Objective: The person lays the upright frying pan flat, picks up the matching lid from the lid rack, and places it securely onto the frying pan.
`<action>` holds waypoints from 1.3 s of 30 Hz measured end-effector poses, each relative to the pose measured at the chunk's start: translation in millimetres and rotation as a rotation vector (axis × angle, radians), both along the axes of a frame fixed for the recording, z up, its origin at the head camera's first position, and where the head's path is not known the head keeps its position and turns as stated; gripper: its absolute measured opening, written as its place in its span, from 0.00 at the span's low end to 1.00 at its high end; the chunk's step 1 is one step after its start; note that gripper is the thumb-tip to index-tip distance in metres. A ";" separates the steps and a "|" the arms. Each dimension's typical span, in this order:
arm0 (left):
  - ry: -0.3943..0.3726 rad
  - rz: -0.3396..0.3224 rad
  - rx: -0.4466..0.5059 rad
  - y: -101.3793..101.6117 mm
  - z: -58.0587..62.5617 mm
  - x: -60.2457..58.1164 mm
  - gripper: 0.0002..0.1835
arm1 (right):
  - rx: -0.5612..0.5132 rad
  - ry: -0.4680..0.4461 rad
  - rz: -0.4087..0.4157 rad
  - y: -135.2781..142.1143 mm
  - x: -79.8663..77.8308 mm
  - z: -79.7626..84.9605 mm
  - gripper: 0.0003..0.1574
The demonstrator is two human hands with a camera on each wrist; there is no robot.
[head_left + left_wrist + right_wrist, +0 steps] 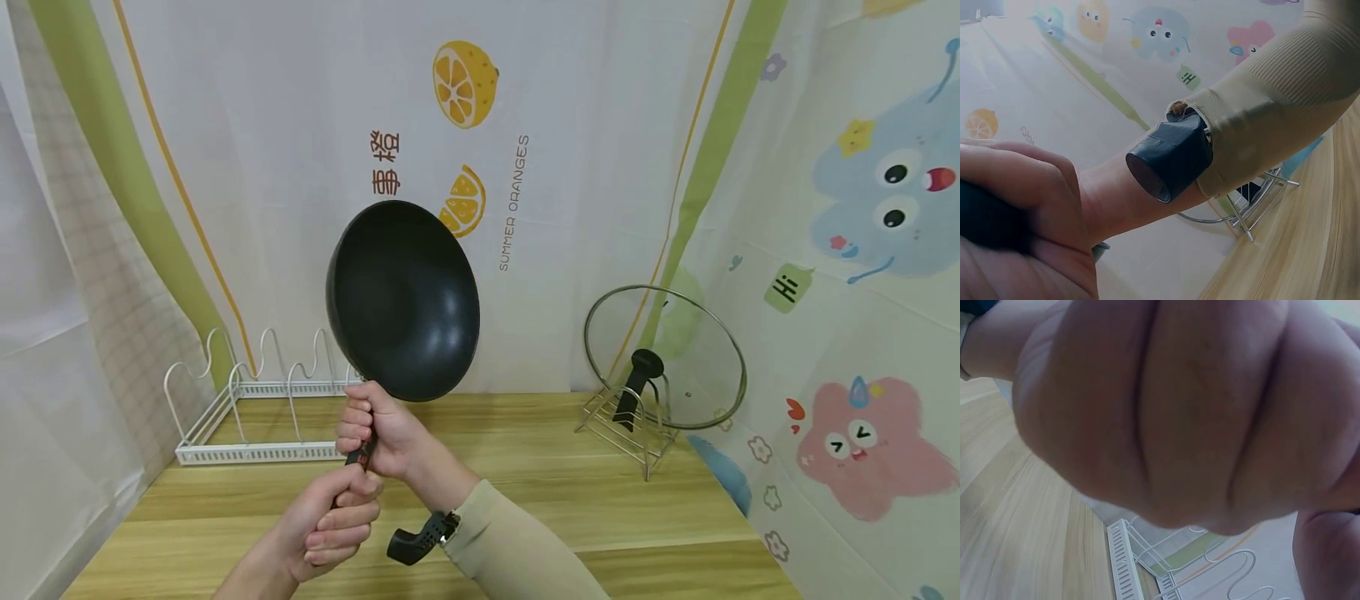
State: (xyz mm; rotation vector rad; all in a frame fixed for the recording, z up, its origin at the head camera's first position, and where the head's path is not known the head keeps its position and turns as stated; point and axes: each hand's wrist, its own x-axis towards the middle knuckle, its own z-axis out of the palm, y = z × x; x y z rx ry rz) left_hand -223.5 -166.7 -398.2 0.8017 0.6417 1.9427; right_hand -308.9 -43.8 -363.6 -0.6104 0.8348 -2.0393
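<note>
A black wok (405,300) is raised above the table, its dark inside facing me and its long handle (362,454) slanting down to the lower left. My right hand (386,429) grips the handle close to the pan. Lower down, my left hand (333,517) wraps round the handle's end, just below the right hand. Curled fingers (1204,412) fill much of the right wrist view. The part of the handle inside both fists is hidden.
A white wire rack (262,452) stands on the wooden table (487,467) at the left, partly behind the wok. At the right, a small metal stand (648,454) carries a glass lid (705,358) with a black knob. A camera mount (420,542) sits on my right wrist. Printed curtains (570,208) surround the table.
</note>
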 end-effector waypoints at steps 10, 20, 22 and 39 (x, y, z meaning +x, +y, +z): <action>-0.068 -0.081 0.045 2.0 0.2 -0.9 0.16 | -0.001 0.004 -0.022 2.7 -0.1 0.1 0.32; -0.089 -0.156 0.084 4.1 1.5 -4.3 0.17 | -0.001 -0.002 -0.023 4.2 0.1 1.9 0.33; -0.091 -0.173 0.096 5.0 1.7 -4.5 0.17 | -0.007 -0.008 -0.025 4.4 0.2 1.9 0.33; -0.110 -0.347 0.202 14.1 3.5 -9.3 0.18 | -0.065 -0.086 -0.035 9.1 3.4 0.6 0.32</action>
